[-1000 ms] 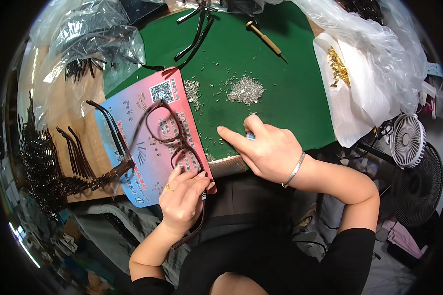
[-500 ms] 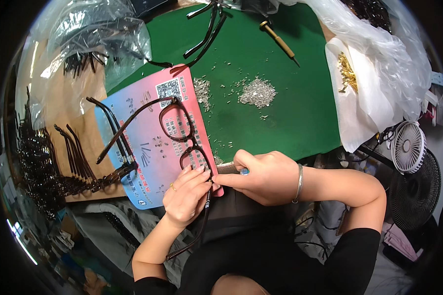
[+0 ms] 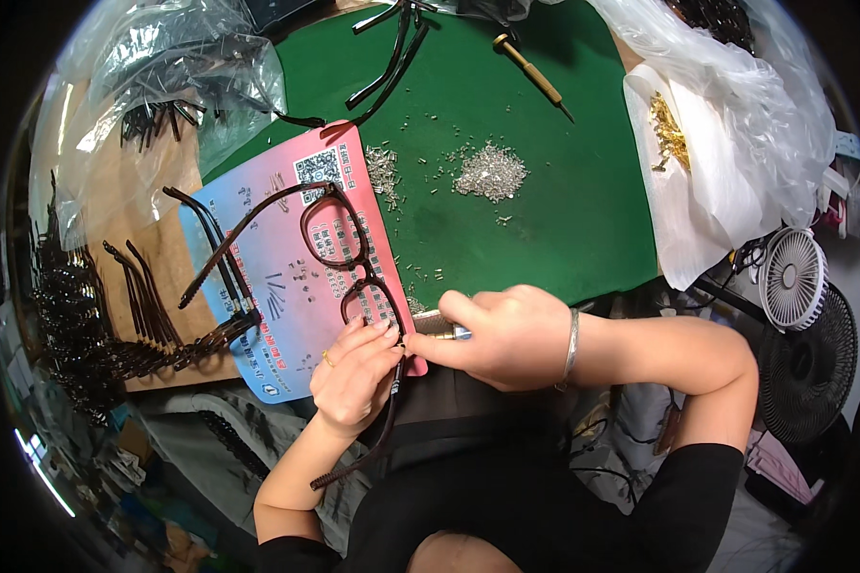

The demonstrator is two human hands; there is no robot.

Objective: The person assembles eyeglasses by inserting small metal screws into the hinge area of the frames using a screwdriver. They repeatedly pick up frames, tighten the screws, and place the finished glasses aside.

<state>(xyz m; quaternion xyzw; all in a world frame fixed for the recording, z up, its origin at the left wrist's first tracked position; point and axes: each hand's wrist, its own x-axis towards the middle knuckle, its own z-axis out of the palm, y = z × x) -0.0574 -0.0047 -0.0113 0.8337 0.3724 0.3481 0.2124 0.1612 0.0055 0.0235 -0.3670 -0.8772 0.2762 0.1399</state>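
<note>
At the near edge of the mat lies a dark brown eyeglass frame (image 3: pixel 363 269), one temple reaching left and the other bending down toward my body. My left hand (image 3: pixel 354 377) grips the frame near its closest hinge, fingers pressed together. In my right hand (image 3: pixel 511 339), closed, is a slim screwdriver (image 3: pixel 441 334) with a brass-coloured shaft and a bluish end, pointing at that hinge. Its tip is hidden by the fingers. Under the glasses a pink and blue printed card (image 3: pixel 287 239) carries small loose screws and parts.
A green mat (image 3: pixel 564 229) holds a heap of tiny silver screws (image 3: pixel 490 172) and another brass screwdriver (image 3: pixel 530 74). Gold-coloured parts (image 3: pixel 669 134) lie on white paper at right. Dark eyeglass frames (image 3: pixel 67 315) pile up at left, near a clear plastic bag (image 3: pixel 172 67). Fans (image 3: pixel 793 277) stand at right.
My right hand has shifted slightly and turned, so more of the screwdriver's shaft shows. The left hand keeps its hold on the glasses. The whole view has moved a little.
</note>
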